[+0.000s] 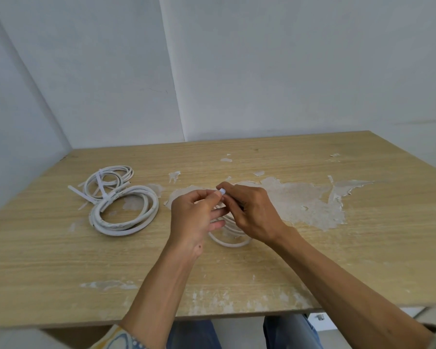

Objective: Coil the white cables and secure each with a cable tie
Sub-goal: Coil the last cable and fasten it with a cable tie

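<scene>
nearest the lens, two bare forearms are being stretched over the worn light-wood table [287,273]. a small white plastic cable tie [222,191] is being pinched btwn curled fingertips of the left hand [194,215] & right hand [252,212], just above a loose white cable coil [230,241] lying on the table under both. two tied white coils [126,210] are being left well apart at the left. step, as judged: the tie is being closed round the 3rd coil. next: the tail is to be pulled tight w/ the strands kept bunched.

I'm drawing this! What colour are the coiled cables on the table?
The coiled cables are white; head view.
</scene>
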